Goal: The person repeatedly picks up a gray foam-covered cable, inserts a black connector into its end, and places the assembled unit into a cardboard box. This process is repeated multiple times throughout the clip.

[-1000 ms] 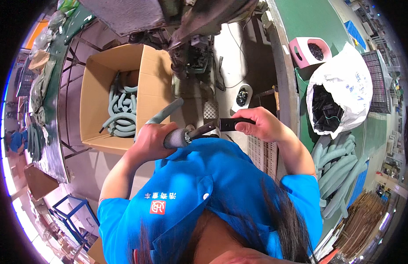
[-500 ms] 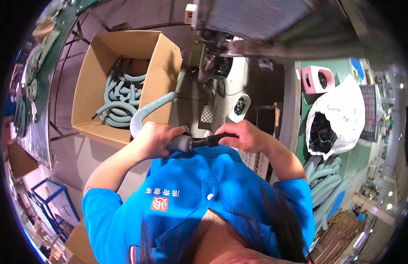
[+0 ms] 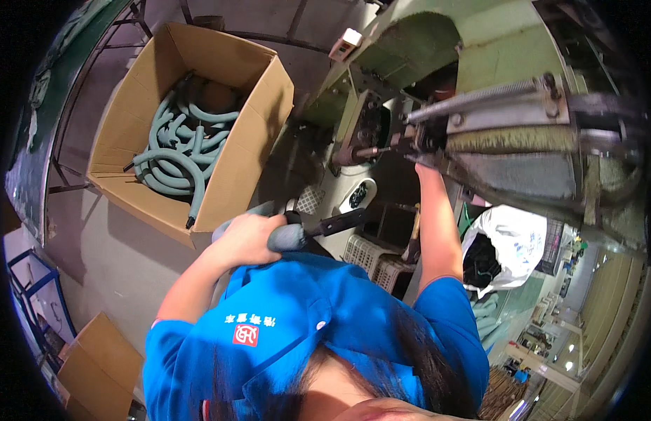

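**Grey tube (image 3: pixel 287 238) in the left hand (image 3: pixel 251 238), right hand behind the machine (image 3: pixel 518 175)**

The person's left hand is closed around the grey tube, in front of the blue shirt (image 3: pixel 297 309). One thick end of the tube comes out at the right side of this hand, and another part shows just above the fingers. A flat black piece (image 3: pixel 343 222) is near this thick end, to its right and pointing away from the hand; how the two are joined is too dark to tell.

The right forearm (image 3: pixel 441 231) reaches forward, well apart from the tube. Its hand is hidden by the machine, so one cannot tell whether it is open or gripping.

Ahead and left of the left hand, a cardboard box (image 3: pixel 258 133) contains more grey tubes (image 3: pixel 174 172). At the right, a white sack (image 3: pixel 520 245) is beside the right forearm.
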Motion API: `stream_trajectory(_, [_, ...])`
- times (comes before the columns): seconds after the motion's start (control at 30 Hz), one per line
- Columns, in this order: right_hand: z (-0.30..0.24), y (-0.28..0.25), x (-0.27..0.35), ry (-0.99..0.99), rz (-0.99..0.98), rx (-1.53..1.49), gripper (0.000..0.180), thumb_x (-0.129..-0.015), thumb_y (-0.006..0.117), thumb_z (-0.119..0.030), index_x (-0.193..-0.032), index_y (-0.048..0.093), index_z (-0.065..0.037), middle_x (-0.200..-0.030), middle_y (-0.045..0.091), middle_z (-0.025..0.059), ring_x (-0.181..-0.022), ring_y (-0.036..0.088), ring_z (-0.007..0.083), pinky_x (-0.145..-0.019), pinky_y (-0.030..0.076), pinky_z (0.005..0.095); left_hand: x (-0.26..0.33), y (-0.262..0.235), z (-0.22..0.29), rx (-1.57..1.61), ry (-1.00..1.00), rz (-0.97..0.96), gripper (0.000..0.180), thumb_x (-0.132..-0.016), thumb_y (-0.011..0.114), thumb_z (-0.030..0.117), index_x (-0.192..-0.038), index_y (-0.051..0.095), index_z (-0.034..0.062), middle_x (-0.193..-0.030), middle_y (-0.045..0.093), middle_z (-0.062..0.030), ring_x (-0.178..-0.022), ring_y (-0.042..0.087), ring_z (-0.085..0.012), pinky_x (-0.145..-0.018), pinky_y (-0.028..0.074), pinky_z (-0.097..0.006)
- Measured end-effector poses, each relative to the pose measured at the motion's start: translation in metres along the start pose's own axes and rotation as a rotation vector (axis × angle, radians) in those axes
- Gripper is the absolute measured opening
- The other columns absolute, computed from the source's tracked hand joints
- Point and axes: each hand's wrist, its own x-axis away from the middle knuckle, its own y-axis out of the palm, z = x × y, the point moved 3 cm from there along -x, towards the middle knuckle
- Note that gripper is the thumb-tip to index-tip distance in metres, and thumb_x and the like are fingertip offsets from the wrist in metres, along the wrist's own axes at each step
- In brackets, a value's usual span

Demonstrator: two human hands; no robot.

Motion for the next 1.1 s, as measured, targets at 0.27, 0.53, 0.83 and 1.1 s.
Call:
stream_trajectory(0.27, [-0.061, 0.079, -0.082, -0.297, -0.23, 0.263, 0.015, -0.078, 0.07, -0.013, -0.087, 0.068, -0.001, -0.075, 0.067, 0.0028, -0.068, 0.058, 0.0074, -0.064, 0.047, 0.0237, 0.016, -0.003, -0.008, 0.154, -0.231, 0.207, 0.026, -0.064, 0.065, 0.023, -0.086, 0.056, 0.0109, -0.076, 0.064, -0.0158, -0.075, 0.061, -0.0378, -0.068, 0.048, -0.046])
stream_trajectory(0.53, [-0.074, 0.092, -0.093, -0.34, -0.365, 0.431, 0.014, -0.075, 0.071, -0.015, -0.084, 0.068, -0.004, -0.079, 0.067, 0.0094, -0.071, 0.064, 0.0214, -0.063, 0.049, 0.0319, 0.0, -0.002, -0.007, 0.199, -0.232, 0.27, 0.031, -0.062, 0.068, 0.02, -0.089, 0.057, 0.0123, -0.077, 0.064, -0.0139, -0.076, 0.062, -0.0352, -0.068, 0.049, -0.044])
stream_trajectory(0.83, [-0.099, 0.097, -0.097, -0.51, -0.549, 0.549, 0.013, -0.075, 0.068, -0.011, -0.085, 0.064, -0.005, -0.081, 0.065, 0.0129, -0.076, 0.064, 0.0277, -0.067, 0.049, 0.0363, -0.009, -0.01, 0.008, 0.207, -0.217, 0.296, 0.032, -0.059, 0.069, 0.017, -0.089, 0.059, 0.0112, -0.074, 0.062, -0.0156, -0.075, 0.061, -0.0367, -0.067, 0.048, -0.044])
stream_trajectory(1.1, [-0.089, 0.073, -0.089, -0.463, -0.401, 0.263, 0.012, -0.081, 0.066, -0.011, -0.084, 0.059, -0.002, -0.073, 0.06, 0.0076, -0.065, 0.058, 0.0177, -0.064, 0.047, 0.0295, 0.002, -0.006, 0.009, 0.156, -0.241, 0.295, 0.031, -0.06, 0.07, 0.017, -0.088, 0.059, 0.01, -0.075, 0.063, -0.016, -0.076, 0.062, -0.0365, -0.068, 0.048, -0.043])
